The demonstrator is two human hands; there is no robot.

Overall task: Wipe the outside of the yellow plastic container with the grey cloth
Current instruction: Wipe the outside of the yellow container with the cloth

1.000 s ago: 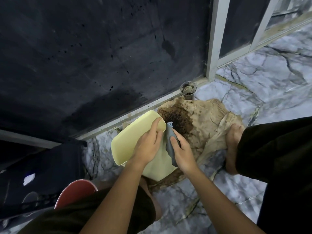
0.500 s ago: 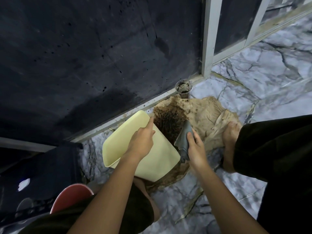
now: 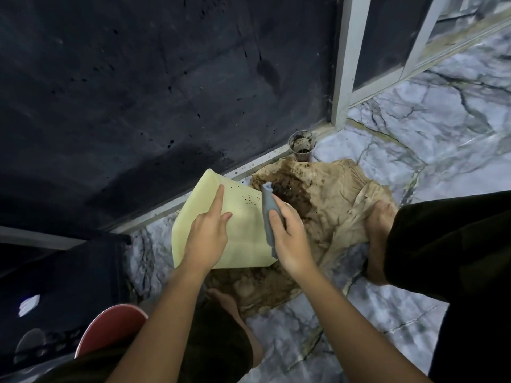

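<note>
Right hand (image 3: 287,239) with grey cloth (image 3: 267,214): returned from beside the yellow container (image 3: 243,233) to its right edge, cloth now pressed along that side; left hand (image 3: 206,233): shifted on the upper face, index finger extended toward the rim; dark specks now showing near the cloth.

container (image 3: 243,233): right in front of me, tilted, held over the near edge of the stained sheet (image 3: 337,205)
left hand (image 3: 206,239): resting on the container's upper face
right hand (image 3: 289,241): at the container's right edge, cloth (image 3: 268,214) sandwiched between
cup (image 3: 302,145): behind the sheet, against the wall base
foot (image 3: 380,225): on the sheet's right edge
stool (image 3: 110,327): down by my left leg
</note>
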